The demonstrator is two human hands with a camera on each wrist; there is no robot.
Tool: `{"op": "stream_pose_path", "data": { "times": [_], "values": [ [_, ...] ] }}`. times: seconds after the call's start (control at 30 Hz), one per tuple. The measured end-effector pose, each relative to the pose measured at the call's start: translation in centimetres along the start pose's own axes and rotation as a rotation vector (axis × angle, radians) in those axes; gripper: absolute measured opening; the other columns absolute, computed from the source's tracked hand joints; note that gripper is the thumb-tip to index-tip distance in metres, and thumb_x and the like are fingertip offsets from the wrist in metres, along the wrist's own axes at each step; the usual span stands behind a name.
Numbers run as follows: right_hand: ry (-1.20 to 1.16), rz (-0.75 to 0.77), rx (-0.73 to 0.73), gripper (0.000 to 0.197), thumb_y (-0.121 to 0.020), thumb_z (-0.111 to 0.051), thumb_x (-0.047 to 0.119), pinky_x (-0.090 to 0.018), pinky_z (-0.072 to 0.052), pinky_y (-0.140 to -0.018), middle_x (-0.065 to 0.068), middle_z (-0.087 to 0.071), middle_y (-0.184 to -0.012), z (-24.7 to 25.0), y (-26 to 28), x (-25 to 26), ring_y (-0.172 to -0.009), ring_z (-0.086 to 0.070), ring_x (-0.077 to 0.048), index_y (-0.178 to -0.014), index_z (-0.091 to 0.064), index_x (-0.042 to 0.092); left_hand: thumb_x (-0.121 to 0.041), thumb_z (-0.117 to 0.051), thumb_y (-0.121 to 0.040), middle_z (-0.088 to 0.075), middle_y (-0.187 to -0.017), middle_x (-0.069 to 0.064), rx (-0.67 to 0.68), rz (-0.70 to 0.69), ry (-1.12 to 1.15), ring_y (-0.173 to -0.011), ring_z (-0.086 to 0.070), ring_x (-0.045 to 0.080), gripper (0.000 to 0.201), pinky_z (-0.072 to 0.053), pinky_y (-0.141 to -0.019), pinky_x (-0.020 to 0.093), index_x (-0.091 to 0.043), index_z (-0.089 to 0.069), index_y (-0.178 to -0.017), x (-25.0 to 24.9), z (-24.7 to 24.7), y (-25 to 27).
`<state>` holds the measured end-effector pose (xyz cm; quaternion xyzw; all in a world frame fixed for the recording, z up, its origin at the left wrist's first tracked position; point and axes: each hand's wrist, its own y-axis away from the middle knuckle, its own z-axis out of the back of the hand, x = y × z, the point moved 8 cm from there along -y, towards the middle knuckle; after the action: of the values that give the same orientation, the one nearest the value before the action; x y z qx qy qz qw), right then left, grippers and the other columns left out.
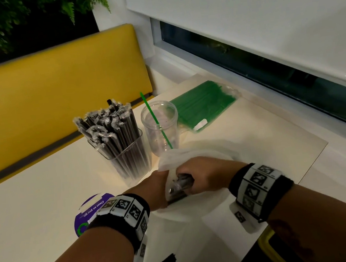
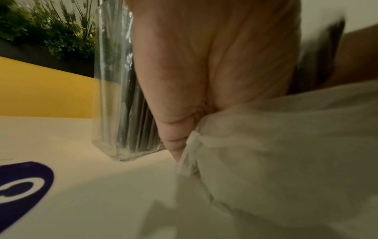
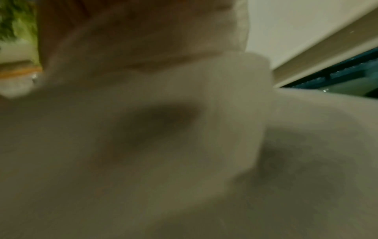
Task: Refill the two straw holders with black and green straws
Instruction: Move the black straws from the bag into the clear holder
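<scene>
Nearest, left hand (image 1: 159,188) clutching the rim of a white plastic bag (image 1: 171,160), right hand (image 1: 205,178) beside it curled round a bundle of wrapped black straws (image 1: 179,188) inside the bag. Behind, on the table (image 1: 32,195), a square clear holder (image 1: 131,159) packed with black straws. Just right of it, round clear holder (image 1: 161,130) with one green straw (image 1: 154,118); green straw pack (image 1: 205,104) flat beyond.

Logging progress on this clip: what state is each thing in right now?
Square holder: upright, packed with wrapped black straws.
Round cup: upright, holds one green straw.
Green straw pack: flat on the table, beside the cup.
White bag: held open by the left hand.
Right hand: grips black straws at the bag's mouth.
</scene>
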<state>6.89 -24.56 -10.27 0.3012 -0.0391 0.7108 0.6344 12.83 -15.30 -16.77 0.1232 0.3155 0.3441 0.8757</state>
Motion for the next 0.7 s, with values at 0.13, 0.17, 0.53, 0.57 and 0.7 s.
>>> {"op": "stream_pose_path", "data": {
  "times": [0.13,0.17,0.53,0.57,0.7],
  "values": [
    [-0.386,0.037,-0.165,0.017,-0.081,-0.078,0.027,-0.021,-0.050,-0.080,0.008,-0.067,-0.088,5.7,2.2,3.2,-0.083,-0.063,-0.009,-0.091,-0.064,0.026,-0.019,-0.070,-0.082,-0.055,-0.128,0.004,-0.034,0.002,-0.073,-0.109,-0.058,0.022,0.071,-0.044,-0.086,0.024,-0.025,-0.034,-0.143,-0.4,0.7,0.3],
    [-0.475,0.043,-0.219,0.019,-0.083,-0.077,0.032,-0.022,-0.052,-0.083,0.007,-0.068,-0.092,7.4,2.8,4.0,-0.086,-0.065,-0.007,-0.096,-0.064,0.025,-0.019,-0.073,-0.080,-0.049,-0.135,0.002,-0.041,0.007,-0.056,-0.116,-0.056,0.022,0.085,-0.044,-0.094,0.025,-0.023,-0.024,-0.149,-0.3,0.8,0.3],
    [-0.737,0.310,-1.114,0.018,-0.089,-0.070,0.023,-0.016,-0.054,-0.073,0.009,-0.064,-0.088,25.8,2.3,11.8,-0.079,-0.065,-0.006,-0.090,-0.052,0.027,-0.018,-0.082,-0.065,-0.034,-0.150,0.009,-0.056,0.015,-0.016,-0.126,-0.049,0.029,0.120,-0.047,-0.102,0.039,-0.037,-0.002,-0.153,0.0,2.2,0.5],
    [-0.683,0.294,-1.034,0.018,-0.090,-0.069,0.024,-0.011,-0.052,-0.068,0.012,-0.063,-0.089,25.1,0.8,12.6,-0.078,-0.062,0.001,-0.094,-0.052,0.027,-0.019,-0.081,-0.066,-0.033,-0.151,0.008,-0.053,0.013,-0.030,-0.126,-0.049,0.029,0.120,-0.047,-0.102,0.038,-0.037,-0.001,-0.153,0.3,2.2,0.3],
    [-0.657,0.244,-0.873,0.023,-0.088,-0.071,0.023,-0.019,-0.051,-0.063,0.012,-0.057,-0.078,22.1,-3.2,13.5,-0.070,-0.057,-0.004,-0.086,-0.050,0.031,-0.019,-0.079,-0.068,-0.040,-0.145,0.010,-0.032,0.033,-0.063,-0.120,-0.054,0.029,0.110,-0.049,-0.099,0.037,-0.029,-0.011,-0.154,0.8,2.6,0.6]
  ]
}}
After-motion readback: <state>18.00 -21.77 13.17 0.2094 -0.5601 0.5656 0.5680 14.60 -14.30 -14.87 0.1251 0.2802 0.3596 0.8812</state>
